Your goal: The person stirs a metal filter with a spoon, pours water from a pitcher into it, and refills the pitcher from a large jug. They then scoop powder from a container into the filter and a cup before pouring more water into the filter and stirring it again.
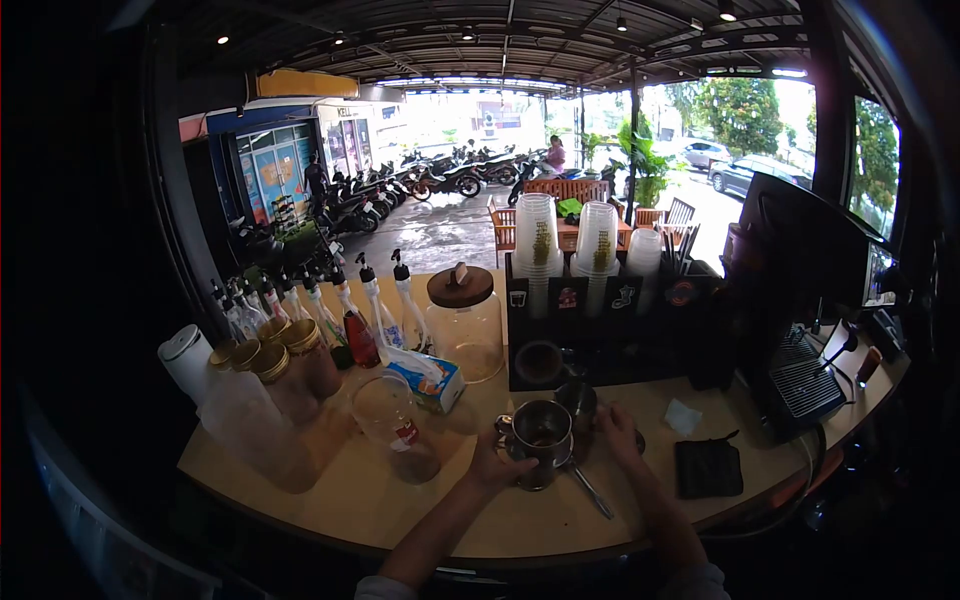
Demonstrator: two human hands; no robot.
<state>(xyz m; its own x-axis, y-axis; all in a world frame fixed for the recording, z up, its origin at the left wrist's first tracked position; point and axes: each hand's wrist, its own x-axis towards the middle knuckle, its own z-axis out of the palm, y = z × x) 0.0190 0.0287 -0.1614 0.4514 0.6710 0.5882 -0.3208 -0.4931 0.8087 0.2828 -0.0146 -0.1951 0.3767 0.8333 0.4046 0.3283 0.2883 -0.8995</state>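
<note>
My left hand (pixel 492 462) is wrapped round the left side of a shiny metal cup (pixel 541 424) with dark contents, near the counter's front edge. My right hand (pixel 620 434) is just right of a second, darker metal jug (pixel 576 398); its fingers are bent, and what they hold is too small and dark to make out. A metal spoon or handle (pixel 594 492) slants across the counter between my hands. To the left of my left hand stands a clear plastic pitcher (pixel 412 462).
Syrup bottles (pixel 362 338), gold-lidded jars (pixel 303 350), a tissue box (pixel 440 387) and a wooden-lidded glass jar (pixel 468 335) stand left. Stacked plastic cups (pixel 538 240) rise behind. On the right are a black pouch (pixel 709 468) and an espresso machine (pixel 806 385).
</note>
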